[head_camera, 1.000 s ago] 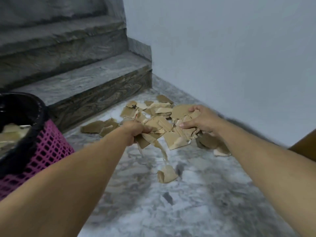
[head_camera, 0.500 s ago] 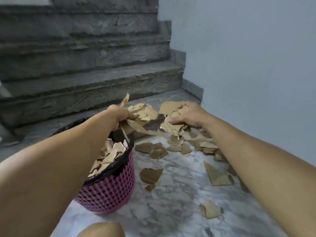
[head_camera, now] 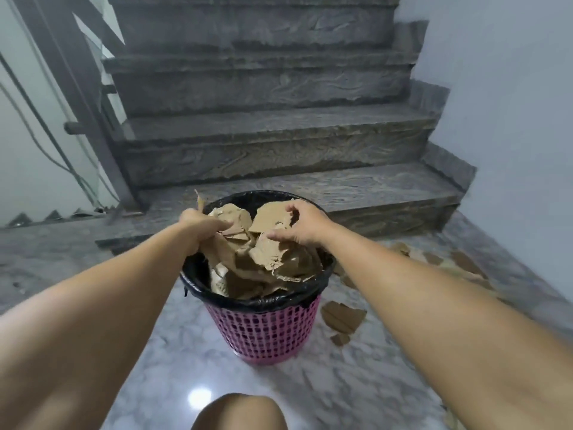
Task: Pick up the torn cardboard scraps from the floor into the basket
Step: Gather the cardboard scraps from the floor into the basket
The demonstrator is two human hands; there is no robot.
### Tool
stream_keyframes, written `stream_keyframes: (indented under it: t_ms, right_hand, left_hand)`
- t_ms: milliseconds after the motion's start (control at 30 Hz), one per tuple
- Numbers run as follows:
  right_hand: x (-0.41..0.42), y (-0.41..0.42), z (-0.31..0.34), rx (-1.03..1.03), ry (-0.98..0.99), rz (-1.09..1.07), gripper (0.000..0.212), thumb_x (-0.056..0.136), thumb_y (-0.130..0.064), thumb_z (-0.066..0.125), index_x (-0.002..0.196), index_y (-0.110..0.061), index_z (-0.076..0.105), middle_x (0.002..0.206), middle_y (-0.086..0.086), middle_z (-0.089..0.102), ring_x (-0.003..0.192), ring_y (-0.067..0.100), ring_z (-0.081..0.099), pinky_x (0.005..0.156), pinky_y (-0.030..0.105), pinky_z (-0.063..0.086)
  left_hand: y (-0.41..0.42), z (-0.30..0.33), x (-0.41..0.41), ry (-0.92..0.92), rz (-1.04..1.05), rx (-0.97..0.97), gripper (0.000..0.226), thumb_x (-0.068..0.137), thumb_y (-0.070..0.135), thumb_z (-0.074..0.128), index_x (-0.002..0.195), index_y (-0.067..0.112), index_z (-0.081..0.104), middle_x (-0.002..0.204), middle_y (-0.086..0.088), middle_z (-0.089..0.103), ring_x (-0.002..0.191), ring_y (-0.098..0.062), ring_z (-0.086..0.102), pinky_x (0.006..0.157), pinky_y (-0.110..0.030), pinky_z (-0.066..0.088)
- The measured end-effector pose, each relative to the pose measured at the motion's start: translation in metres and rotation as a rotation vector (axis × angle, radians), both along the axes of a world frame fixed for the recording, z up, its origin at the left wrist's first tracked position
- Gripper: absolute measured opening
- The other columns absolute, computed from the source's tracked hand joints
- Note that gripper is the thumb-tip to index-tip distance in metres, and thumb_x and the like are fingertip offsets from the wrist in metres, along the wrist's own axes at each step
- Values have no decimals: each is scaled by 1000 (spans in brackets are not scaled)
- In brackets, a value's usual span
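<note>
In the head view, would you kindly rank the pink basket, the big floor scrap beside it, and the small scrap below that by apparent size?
1. Pink plastic mesh basket
2. Large torn brown cardboard scrap
3. Small brown cardboard scrap

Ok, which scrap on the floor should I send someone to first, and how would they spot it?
Start at the pink basket below the stairs. On the marble floor just right of its base lies the largest loose cardboard scrap, flat and jagged-edged. A much smaller scrap sits just in front of it.

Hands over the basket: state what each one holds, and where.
Left hand grips cardboard scraps by their near edge above the basket. Right hand is spread open over the pile, holding nothing.
</note>
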State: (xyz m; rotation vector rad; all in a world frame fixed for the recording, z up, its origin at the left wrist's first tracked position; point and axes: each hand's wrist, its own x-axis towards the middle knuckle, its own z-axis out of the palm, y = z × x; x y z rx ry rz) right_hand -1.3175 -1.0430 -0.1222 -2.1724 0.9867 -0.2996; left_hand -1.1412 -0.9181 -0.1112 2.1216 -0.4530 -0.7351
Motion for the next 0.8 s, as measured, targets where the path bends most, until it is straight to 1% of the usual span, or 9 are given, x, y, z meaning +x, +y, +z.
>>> stream_keyframes:
  t_ms: [67, 133, 300, 400, 467, 533, 667, 733, 800]
  right_hand:
    - [-1, -2, -4, -56, 87, 12, 78, 71, -56, 79, 133, -17, 53, 134, 3, 56, 122, 25, 53, 102, 36, 44]
    - [-10, -6, -1, -54, 99, -14, 69, 74, -53, 78, 129, -16, 58, 129, 4, 59, 118, 24, 56, 100, 35, 46]
    - [-47, -32, 11, 47, 8, -125, 44, 78, -37, 80, 111, -13, 63, 104, 8, 68, 93, 25, 70, 86, 44, 58]
    - [-78, -46, 20, 96, -51, -182, 37, 81, -28, 79, 106, -7, 64, 94, 8, 68, 81, 23, 72, 82, 39, 60]
    - [-106, -57, 22, 140, -44, -200, 35, 81, -27, 79, 104, -4, 65, 95, 10, 68, 82, 25, 73, 83, 41, 59]
    - [-130, -65, 22, 181, 23, -192, 30, 81, -30, 79, 97, -8, 66, 93, 8, 69, 86, 24, 73, 80, 42, 61]
    - [-191, -86, 14, 250, 114, -214, 29, 83, -33, 76, 98, -10, 67, 93, 9, 70, 84, 19, 71, 56, 26, 57]
    - [-221, -97, 3, 296, 141, -226, 31, 83, -33, 77, 100, -9, 68, 94, 9, 71, 81, 19, 71, 63, 31, 60]
    - [-254, -111, -14, 347, 193, -230, 31, 83, -31, 77, 100, -8, 69, 96, 10, 72, 81, 20, 70, 73, 37, 61]
  left_hand:
    - [2, -4, -7, -4, -106, 78, 76, 70, 45, 82, 123, 0, 50, 112, -15, 59, 94, -30, 62, 72, -37, 55]
    - [0, -3, -12, -28, -197, 165, 81, 69, 57, 76, 124, 3, 53, 121, -17, 57, 106, -35, 59, 85, -40, 51]
    - [-11, 5, -36, -163, -297, 244, 78, 80, 50, 71, 133, -2, 47, 137, -16, 50, 122, -32, 51, 87, -35, 42]
    - [-16, 10, -52, -231, -330, 274, 87, 81, 50, 70, 141, -4, 36, 144, -15, 44, 129, -33, 46, 94, -36, 41]
    - [-24, 15, -66, -294, -357, 304, 91, 75, 57, 72, 138, -1, 41, 135, -14, 51, 118, -33, 52, 90, -38, 44]
    - [-31, 21, -81, -377, -375, 271, 82, 74, 56, 73, 130, 1, 51, 116, -10, 59, 102, -28, 57, 85, -35, 45]
    - [-67, 33, -142, -513, -431, 85, 58, 76, 46, 75, 118, 8, 64, 110, -9, 67, 96, -22, 62, 83, -32, 50]
    - [-87, 31, -176, -539, -494, 35, 43, 78, 42, 76, 104, 9, 69, 100, -9, 69, 91, -22, 64, 80, -32, 53]
    - [-109, 19, -212, -538, -598, 49, 37, 78, 40, 76, 99, 10, 70, 96, -6, 69, 90, -21, 64, 77, -32, 53]
